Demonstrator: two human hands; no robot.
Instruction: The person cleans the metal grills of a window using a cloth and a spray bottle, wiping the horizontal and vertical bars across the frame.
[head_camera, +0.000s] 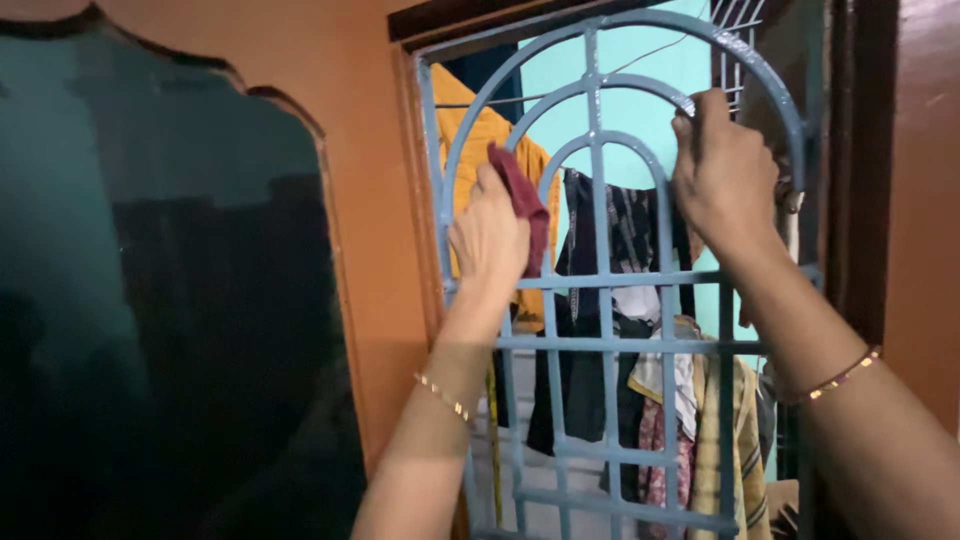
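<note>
1. Your left hand covers most of the dark red cloth — only one folded edge shows past your fingers.
2. Your right hand wraps a curved bar of the blue window grille, so your fingertips are hidden behind it.
3. The grille's lower part runs off the bottom edge, and your forearms are cut off there too.
4. The hanging clothes behind the bars overlap — you cannot tell where one ends.
5. The dark green panel shows only murky reflections.
</note>
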